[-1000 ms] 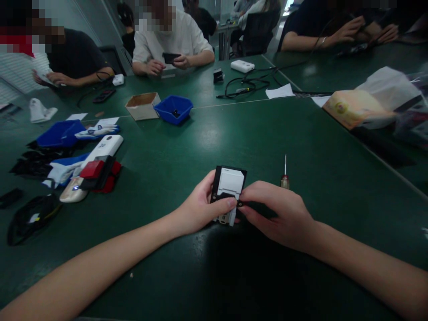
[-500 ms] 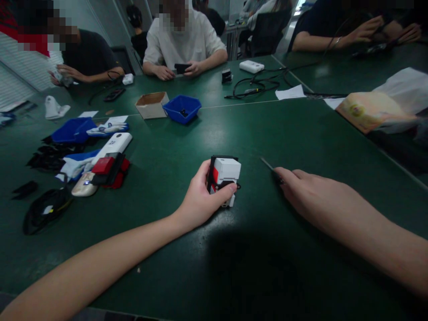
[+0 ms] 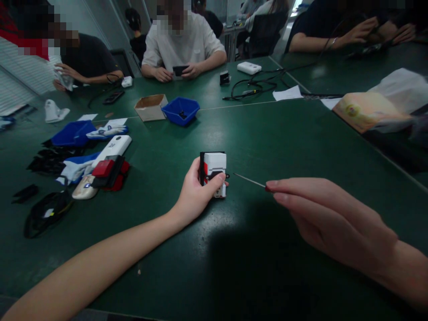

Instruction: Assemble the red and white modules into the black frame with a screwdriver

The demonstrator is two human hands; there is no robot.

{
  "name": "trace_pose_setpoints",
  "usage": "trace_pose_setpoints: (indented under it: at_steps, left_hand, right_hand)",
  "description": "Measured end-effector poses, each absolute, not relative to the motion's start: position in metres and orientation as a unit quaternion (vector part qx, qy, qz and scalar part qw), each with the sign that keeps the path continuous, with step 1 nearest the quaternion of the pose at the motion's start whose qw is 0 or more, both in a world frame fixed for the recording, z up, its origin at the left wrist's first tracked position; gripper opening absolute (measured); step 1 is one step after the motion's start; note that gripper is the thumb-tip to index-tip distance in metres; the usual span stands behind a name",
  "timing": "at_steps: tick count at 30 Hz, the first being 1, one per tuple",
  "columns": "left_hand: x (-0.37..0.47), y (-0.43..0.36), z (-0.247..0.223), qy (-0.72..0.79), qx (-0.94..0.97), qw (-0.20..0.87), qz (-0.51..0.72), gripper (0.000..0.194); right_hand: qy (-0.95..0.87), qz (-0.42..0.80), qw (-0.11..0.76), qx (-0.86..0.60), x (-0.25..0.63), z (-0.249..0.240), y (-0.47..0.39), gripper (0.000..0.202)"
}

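A small white device with red and black parts stands in my left hand, whose thumb presses across its front near a black piece with a small loop. My right hand pinches a thin metal screwdriver by its handle, which the fingers mostly hide. The shaft points left, and its tip is a short way right of the device, not touching it.
A blue bin and a cardboard box stand beyond my hands. Gloves, a white power bank, a red-and-black device and a coiled cable lie left. Several people sit around; a plastic bag is at right.
My left hand and the device have shifted slightly left. My right hand has turned and come nearer the camera; the screwdriver now points more leftward, its tip closer to the device.
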State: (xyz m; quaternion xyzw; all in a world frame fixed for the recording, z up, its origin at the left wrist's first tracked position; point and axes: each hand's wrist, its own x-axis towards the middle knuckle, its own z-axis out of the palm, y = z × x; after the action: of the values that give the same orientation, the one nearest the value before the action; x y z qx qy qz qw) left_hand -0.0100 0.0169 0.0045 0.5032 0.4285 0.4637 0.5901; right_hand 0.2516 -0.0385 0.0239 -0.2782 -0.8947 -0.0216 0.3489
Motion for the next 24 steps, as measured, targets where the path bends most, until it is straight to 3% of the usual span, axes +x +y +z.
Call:
trace_pose_setpoints:
  at_steps: [5, 11, 24]
  left_hand:
    - [-0.01, 0.017, 0.004, 0.431, 0.51, 0.582, 0.463, 0.051]
    - [-0.01, 0.017, 0.004, 0.438, 0.511, 0.579, 0.461, 0.05]
    - [-0.01, 0.015, 0.007, 0.444, 0.518, 0.573, 0.454, 0.047]
  right_hand:
    - [-0.89, 0.018, 0.363, -0.275, 0.25, 0.02, -0.055, 0.053]
    - [-0.878, 0.027, 0.381, -0.289, 0.244, 0.02, -0.054, 0.046]
    - [-0.892, 0.023, 0.34, -0.297, 0.253, 0.026, -0.052, 0.046]
